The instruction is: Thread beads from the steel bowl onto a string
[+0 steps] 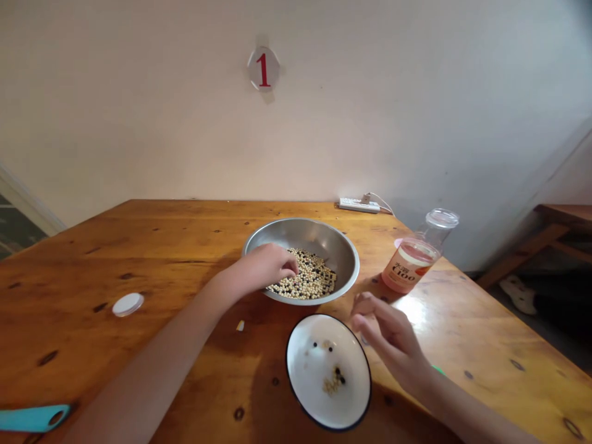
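Left forearm [176,351] outstretched, left grip [272,262] curled over beans [314,280], right grip [391,330] loosely pinched, contents of both unclear

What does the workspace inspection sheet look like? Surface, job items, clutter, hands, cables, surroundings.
Surface: knotty wooden table, glossy.
Job items: steel bowl holding mixed pale and dark beans; dark-rimmed white dish with a few of both.
Clutter: white lid, turquoise handle, small scrap, labelled pink-and-clear bottle.
Hands: left hand in the bowl, at the beans; right hand curled by the dish's far right rim. Whether either holds anything: cannot tell.
Cables: white cord at the power strip, far table edge.
Surroundings: pale wall with red "1" sign; wooden furniture at right.
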{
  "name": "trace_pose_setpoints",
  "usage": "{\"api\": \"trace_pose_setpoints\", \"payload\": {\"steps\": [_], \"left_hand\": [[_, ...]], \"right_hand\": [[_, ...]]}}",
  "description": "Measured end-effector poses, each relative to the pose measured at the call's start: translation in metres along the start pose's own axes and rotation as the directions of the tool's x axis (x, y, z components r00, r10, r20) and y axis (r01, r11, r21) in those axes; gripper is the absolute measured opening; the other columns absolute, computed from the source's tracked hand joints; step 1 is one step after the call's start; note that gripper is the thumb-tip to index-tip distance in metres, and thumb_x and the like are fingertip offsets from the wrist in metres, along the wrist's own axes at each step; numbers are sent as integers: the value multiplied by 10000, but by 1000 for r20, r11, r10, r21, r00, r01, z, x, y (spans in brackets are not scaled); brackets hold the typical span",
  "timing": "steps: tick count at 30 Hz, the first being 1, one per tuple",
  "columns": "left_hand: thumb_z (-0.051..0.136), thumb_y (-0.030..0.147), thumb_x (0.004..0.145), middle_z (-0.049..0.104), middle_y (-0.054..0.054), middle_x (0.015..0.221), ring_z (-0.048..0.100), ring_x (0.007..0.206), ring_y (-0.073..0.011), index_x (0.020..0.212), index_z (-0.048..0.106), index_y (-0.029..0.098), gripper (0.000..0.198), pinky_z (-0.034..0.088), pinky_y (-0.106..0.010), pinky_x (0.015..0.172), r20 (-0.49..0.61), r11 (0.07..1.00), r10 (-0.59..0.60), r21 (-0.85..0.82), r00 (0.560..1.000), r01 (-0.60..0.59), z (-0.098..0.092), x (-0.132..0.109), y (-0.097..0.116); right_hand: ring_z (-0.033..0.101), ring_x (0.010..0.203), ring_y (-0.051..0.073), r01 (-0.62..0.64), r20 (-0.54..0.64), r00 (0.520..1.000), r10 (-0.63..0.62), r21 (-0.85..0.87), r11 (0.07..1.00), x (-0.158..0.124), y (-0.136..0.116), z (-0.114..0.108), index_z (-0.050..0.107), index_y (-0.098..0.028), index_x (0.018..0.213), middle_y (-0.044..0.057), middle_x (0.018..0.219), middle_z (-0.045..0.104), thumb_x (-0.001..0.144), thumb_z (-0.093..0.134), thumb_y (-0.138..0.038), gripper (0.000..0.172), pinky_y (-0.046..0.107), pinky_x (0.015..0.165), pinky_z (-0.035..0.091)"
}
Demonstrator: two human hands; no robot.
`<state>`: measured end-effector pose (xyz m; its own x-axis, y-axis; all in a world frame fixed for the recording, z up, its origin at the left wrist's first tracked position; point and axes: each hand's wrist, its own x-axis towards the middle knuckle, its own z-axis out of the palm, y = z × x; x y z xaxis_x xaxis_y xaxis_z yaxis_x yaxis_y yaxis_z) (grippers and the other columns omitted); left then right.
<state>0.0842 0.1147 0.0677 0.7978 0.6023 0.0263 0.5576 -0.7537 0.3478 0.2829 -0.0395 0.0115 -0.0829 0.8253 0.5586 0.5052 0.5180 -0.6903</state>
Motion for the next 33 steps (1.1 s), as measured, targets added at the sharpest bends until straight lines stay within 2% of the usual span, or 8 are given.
{"api": "trace_pose_setpoints", "payload": {"steps": [4,9,11,14,16,21,27,33], "left_hand": [[654,252,764,720,0,783,636,720,-126,795,710,182,94,437,-207,634,-136,971,11,-237,991,-43,-15,-9,17],[736,310,707,695,6,759,631,729,-117,747,681,172,154,473,-210,655,-411,875,30,-431,911,-223,-26,-25,37],[750,281,701,684,1,757,618,707,-107,733,659,164,151,478,-212,649,-531,828,88,-431,843,-359,-28,-30,43],[774,230,677,675,-11,742,610,692,-113,733,645,164,156,492,-245,668,-697,764,217,-314,683,-563,-29,-37,51],[784,229,666,668,-13,719,607,678,-122,721,643,171,162,494,-266,656,-753,751,272,-224,599,-622,-30,-41,55],[781,210,675,668,4,684,613,649,-126,727,644,190,147,502,-286,629,-806,710,332,-129,491,-692,-28,-44,63],[787,185,665,690,7,676,641,656,-130,712,636,191,158,537,-283,643,-817,648,384,-93,430,-756,-26,-37,65],[764,133,686,704,-3,680,655,658,-127,708,643,181,132,550,-285,670,-817,605,365,-157,447,-780,-24,-34,68]], "right_hand": [[514,618,115,-82,-53,995,85,61,995,35,-23,-21,548,-185,737,-1,690,554,926,470,-297,233,229,543,405],[604,760,145,148,-222,970,-95,234,961,71,-59,-41,578,-191,768,12,773,585,887,526,-234,136,287,684,506],[605,703,141,189,-283,950,-132,185,964,72,-68,-43,565,-190,734,6,718,576,883,531,-200,153,281,640,501],[549,530,113,214,-216,951,-219,-48,976,62,-75,-40,541,-197,688,-9,601,568,852,532,-129,178,238,460,428],[517,479,105,259,-193,939,-284,-144,955,54,-77,-37,537,-198,693,-16,569,561,824,533,-92,169,234,404,381],[551,489,120,341,-265,873,-410,-270,900,45,-79,-30,542,-209,716,-26,548,554,786,543,-59,165,260,452,434],[463,394,96,402,-204,854,-479,-327,855,50,-86,-29,522,-221,716,-44,478,510,746,507,-27,197,246,405,388],[491,405,112,407,-188,860,-475,-309,859,53,-86,-28,492,-226,705,-45,462,489,729,479,-21,207,258,426,391]]}}
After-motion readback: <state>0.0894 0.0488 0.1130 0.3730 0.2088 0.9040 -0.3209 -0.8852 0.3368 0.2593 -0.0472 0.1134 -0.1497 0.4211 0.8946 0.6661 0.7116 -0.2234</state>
